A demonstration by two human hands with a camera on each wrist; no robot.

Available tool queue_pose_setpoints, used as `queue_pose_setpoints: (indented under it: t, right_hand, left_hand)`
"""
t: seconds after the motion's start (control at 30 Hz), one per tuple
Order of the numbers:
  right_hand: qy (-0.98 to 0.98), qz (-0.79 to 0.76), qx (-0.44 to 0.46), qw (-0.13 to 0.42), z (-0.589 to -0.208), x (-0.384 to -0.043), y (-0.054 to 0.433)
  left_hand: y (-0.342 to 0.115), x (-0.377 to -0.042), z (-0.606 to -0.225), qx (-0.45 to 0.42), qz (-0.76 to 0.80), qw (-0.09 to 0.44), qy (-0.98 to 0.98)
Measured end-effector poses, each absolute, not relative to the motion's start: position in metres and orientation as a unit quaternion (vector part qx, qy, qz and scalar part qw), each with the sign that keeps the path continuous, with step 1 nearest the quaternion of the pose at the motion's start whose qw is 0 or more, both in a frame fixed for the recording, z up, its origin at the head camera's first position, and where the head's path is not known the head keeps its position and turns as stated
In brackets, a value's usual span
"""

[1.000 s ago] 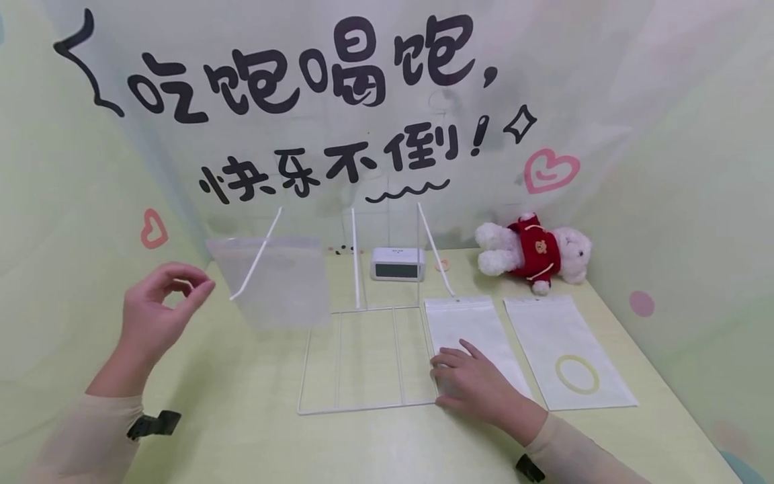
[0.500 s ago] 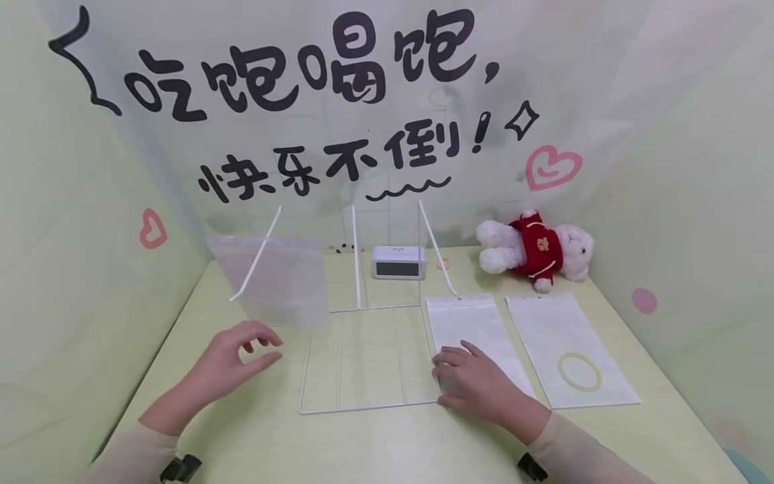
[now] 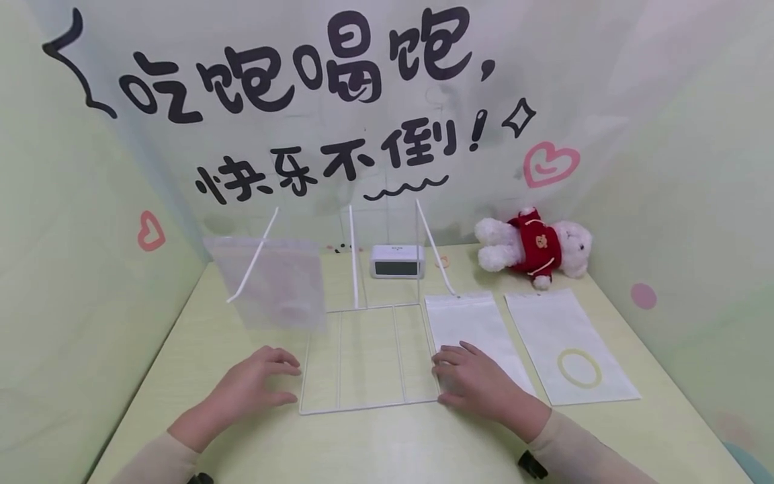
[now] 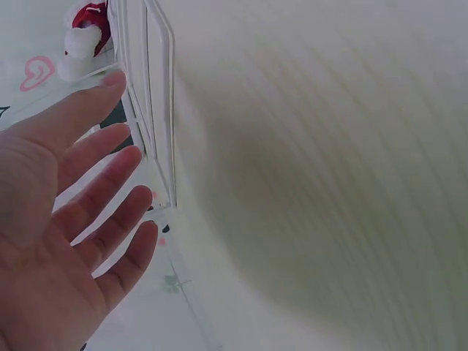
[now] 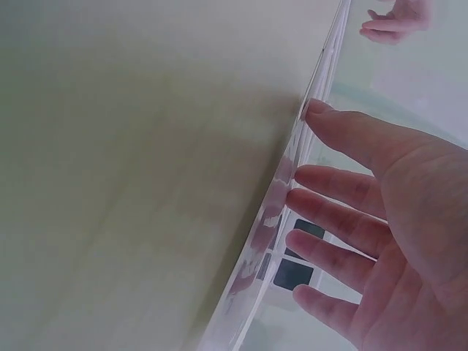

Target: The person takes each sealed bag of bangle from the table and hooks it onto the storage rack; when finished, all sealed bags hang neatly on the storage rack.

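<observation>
A white wire rack (image 3: 370, 407) lies flat in its lower frame on the table, with slanted rods rising at the back. From its left rod hangs a translucent zip bag (image 3: 278, 282). My left hand (image 3: 250, 388) is beside the frame's left edge, fingers parted and pointing at the wire; the left wrist view has the fingertips near the rack's bars (image 4: 170, 124). My right hand (image 3: 480, 386) is at the frame's right edge, fingertips at the wire, partly covering a white zip bag (image 3: 465, 319). In the right wrist view its fingers (image 5: 344, 219) are loosely extended beside a bag's edge.
Another white zip bag (image 3: 538, 326) lies farther right, showing a pale yellow ring (image 3: 561, 366). A white digital clock (image 3: 396, 263) stands behind the rack. At the back right lies a plush toy (image 3: 535, 247) in a red hoodie. Fabric walls enclose the table's back and sides.
My left hand has come down and right, from beside the hanging bag to the rack's left edge, its fingers spreading. My right hand has stayed at the right edge.
</observation>
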State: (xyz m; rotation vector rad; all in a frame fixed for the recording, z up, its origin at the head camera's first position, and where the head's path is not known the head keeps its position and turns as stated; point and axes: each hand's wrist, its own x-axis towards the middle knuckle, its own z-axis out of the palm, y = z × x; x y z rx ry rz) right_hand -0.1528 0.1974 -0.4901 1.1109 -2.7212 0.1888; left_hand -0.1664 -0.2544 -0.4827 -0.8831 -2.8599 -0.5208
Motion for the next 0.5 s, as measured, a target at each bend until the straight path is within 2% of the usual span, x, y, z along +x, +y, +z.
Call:
queue_pose_setpoints:
  t: [0.23, 0.5]
  right_hand:
    - [-0.921, 0.071, 0.374, 0.088, -0.487, -0.150, 0.199]
    - [-0.905, 0.098, 0.399, 0.109, -0.489, -0.153, 0.201]
  left_hand:
    - [-0.247, -0.160, -0.489, -0.309, -0.147, 0.073, -0.937]
    - [-0.241, -0.159, -0.486, -0.314, -0.100, 0.052, -0.943]
